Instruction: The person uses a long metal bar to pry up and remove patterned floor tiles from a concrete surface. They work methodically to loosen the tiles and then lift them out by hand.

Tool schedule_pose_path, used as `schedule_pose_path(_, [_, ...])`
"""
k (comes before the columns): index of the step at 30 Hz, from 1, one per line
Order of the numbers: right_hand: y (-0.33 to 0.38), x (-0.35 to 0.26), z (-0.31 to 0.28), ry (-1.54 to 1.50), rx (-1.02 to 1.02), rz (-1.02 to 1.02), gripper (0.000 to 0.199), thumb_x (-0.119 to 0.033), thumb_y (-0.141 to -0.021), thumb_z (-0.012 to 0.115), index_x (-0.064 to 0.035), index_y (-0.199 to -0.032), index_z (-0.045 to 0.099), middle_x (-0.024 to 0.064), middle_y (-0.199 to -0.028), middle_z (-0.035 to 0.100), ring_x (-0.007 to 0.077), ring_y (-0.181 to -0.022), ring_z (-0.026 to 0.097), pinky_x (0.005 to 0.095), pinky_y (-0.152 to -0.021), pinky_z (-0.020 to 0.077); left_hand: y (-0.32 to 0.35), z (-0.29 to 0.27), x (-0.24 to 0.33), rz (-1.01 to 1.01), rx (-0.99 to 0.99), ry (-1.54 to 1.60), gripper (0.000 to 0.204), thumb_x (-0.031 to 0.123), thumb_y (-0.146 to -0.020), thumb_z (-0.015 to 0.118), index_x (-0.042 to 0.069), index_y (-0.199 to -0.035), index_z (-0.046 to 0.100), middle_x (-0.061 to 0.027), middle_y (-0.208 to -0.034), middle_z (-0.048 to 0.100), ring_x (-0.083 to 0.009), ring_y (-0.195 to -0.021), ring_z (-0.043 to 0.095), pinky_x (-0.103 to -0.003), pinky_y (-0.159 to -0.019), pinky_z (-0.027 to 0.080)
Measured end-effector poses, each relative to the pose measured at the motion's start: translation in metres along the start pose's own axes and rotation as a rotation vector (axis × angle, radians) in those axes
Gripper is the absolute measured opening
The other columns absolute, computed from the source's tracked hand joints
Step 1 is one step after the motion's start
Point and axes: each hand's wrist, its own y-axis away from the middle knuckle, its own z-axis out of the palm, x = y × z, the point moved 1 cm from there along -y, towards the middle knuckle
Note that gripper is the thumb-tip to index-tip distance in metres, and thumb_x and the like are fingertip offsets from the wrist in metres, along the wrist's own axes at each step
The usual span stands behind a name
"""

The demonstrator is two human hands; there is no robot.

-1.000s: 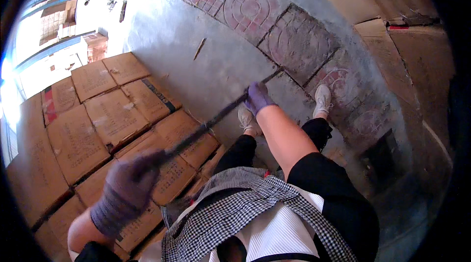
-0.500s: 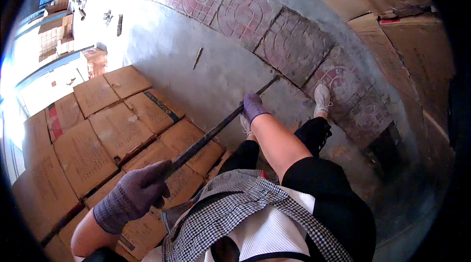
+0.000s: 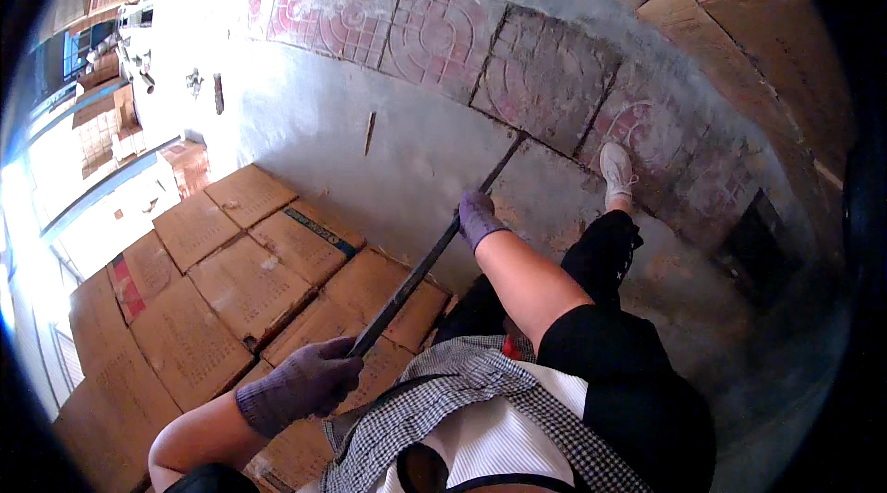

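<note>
A long dark metal bar (image 3: 420,268) slants from the lower left down to the concrete floor (image 3: 407,160), its far tip at a joint beside the patterned red tiles (image 3: 545,77). My left hand (image 3: 305,382), in a purple knit glove, grips the bar's near end. My right hand (image 3: 478,219), gloved the same way, grips the bar farther along, close to the floor. A leg in black trousers with a white shoe (image 3: 614,170) stands on the tiles to the right of the bar's tip.
Several brown cardboard boxes (image 3: 231,271) are stacked in rows at the left, right next to the bar. Flattened cardboard (image 3: 739,22) leans at the upper right. Small bits of debris lie on the bright floor at the upper left.
The view has shifted, so the bar, both hands and the boxes sit lower in the picture. Both hands keep their grip on the bar.
</note>
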Motion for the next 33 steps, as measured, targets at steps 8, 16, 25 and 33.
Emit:
schedule_pose_path(8, [0.104,-0.099,-0.03,-0.405,-0.186,0.147,0.015,-0.02,-0.085,0.045,-0.0073,-0.08,0.05,0.008,-0.061,0.052,0.0201,-0.051,0.053,0.0335,-0.044,0.0416,0.029,-0.012,0.055,-0.066,0.01,-0.09,0.024,0.023,-0.088,0.055,0.009,-0.107,0.051,0.0008,-0.065,0.049,-0.0091,-0.043,0.046,-0.025,-0.035,0.038])
schedule_pose_path(16, [0.055,-0.114,-0.024,-0.384,-0.201,0.152,0.01,-0.016,-0.084,0.051,-0.0072,-0.082,0.054,0.0083,-0.069,0.058,0.021,-0.058,0.057,0.0337,-0.048,0.0445,0.042,0.005,0.103,-0.045,0.0,-0.157,0.029,0.028,-0.089,0.053,0.009,-0.111,0.051,-0.0002,-0.064,0.049,-0.0094,-0.043,0.046,-0.026,-0.036,0.04])
schedule_pose_path(25, [0.105,-0.041,0.023,0.159,-0.088,0.031,0.028,-0.027,-0.08,0.056,0.0,-0.076,0.059,0.014,-0.073,0.064,0.0249,-0.069,0.065,0.0397,-0.056,0.0489,-0.095,-0.033,-0.143,0.17,0.296,-0.441,0.033,0.034,-0.086,0.055,0.002,-0.091,0.059,-0.0187,-0.074,0.06,-0.032,-0.071,0.06,-0.042,-0.068,0.047])
schedule_pose_path(33, [0.018,0.087,0.115,0.312,0.505,0.186,0.023,-0.023,-0.077,0.059,-0.0017,-0.084,0.06,0.0159,-0.078,0.065,0.0306,-0.074,0.065,0.0401,-0.063,0.0507,-0.2,-0.089,-0.198,0.059,0.29,-0.636,0.038,0.043,-0.085,0.056,0.007,-0.098,0.062,-0.0194,-0.088,0.065,-0.0372,-0.087,0.062,-0.045,-0.074,0.048])
